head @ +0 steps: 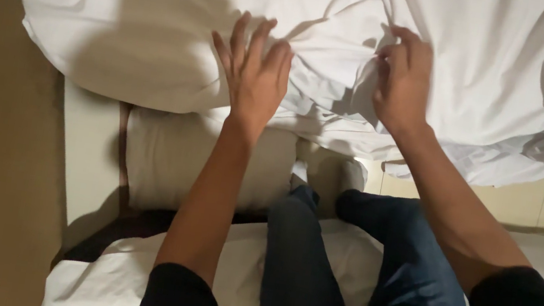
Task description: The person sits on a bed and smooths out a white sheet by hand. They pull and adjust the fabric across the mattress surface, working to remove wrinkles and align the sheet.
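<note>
Two bare hands work a rumpled white sheet (160,33) on a bed: left hand (255,74) spread open, right hand (404,79) pinching a fold.

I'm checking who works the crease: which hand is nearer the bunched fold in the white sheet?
Right. The right hand pinches the bunched fold of the white sheet; the left hand lies spread on the sheet, apart to that fold's left.

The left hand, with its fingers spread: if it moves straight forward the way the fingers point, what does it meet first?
Most likely the white sheet: the left hand already lies over it, though its height above the cloth is unclear.
</note>
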